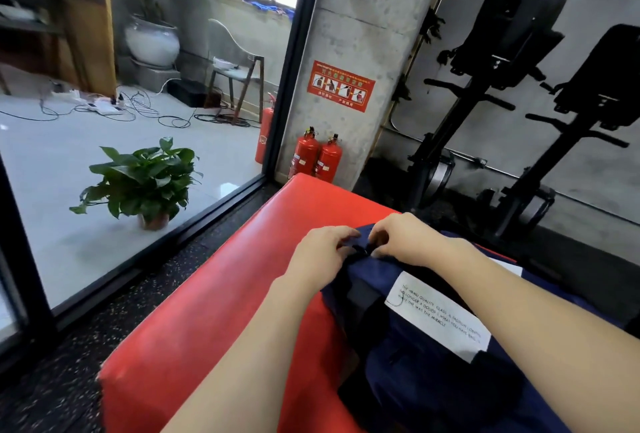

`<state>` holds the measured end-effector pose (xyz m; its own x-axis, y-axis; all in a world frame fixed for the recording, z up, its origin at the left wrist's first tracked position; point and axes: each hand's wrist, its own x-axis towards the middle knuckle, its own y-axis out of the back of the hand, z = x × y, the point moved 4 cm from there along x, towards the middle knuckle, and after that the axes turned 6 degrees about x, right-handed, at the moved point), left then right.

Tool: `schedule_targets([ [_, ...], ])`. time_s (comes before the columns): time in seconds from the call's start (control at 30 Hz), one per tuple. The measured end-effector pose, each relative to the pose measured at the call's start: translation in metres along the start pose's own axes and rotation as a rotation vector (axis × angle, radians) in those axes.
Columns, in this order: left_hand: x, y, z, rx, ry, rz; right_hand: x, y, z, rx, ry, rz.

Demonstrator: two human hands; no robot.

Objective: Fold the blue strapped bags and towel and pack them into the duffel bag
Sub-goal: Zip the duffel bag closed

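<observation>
A navy blue duffel bag [426, 373] with black straps and a white printed label [440, 315] lies on a red padded bench [214, 311]. Both hands meet at the bag's far end. My left hand [322, 252] grips the fabric beside a small black fitting, maybe a zipper pull or buckle [362, 252]. My right hand [405, 238] pinches at that same fitting from the other side. The blue strapped bags and the towel are not visible; the bag's inside is hidden.
Two red fire extinguishers [317, 155] stand against a concrete pillar just past the bench's far end. A glass wall with a black frame [287, 86] runs on the left, with a potted plant [145, 183] behind it. Black gym machines [519, 103] stand at the right.
</observation>
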<state>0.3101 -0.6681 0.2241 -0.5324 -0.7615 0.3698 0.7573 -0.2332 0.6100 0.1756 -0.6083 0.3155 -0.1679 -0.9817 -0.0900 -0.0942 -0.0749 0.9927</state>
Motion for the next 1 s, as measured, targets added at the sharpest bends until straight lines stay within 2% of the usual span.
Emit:
schedule_targets([
  [0.13, 0.002, -0.006, 0.005, 0.078, -0.032, -0.039, 0.0, -0.012, 0.008, -0.027, 0.004, -0.031],
  [0.53, 0.001, -0.025, -0.002, 0.204, 0.02, -0.172, 0.009, -0.04, 0.016, 0.114, -0.038, -0.101],
  [0.73, -0.001, -0.021, -0.002, 0.172, 0.039, -0.114, 0.01, -0.042, 0.018, 0.221, -0.045, -0.091],
  [0.87, -0.001, -0.02, -0.003, 0.063, 0.058, -0.031, 0.007, -0.039, 0.015, 0.338, -0.009, -0.053],
  [1.0, -0.001, -0.024, -0.003, 0.106, 0.049, -0.067, 0.006, -0.039, 0.009, 0.323, 0.011, -0.049],
])
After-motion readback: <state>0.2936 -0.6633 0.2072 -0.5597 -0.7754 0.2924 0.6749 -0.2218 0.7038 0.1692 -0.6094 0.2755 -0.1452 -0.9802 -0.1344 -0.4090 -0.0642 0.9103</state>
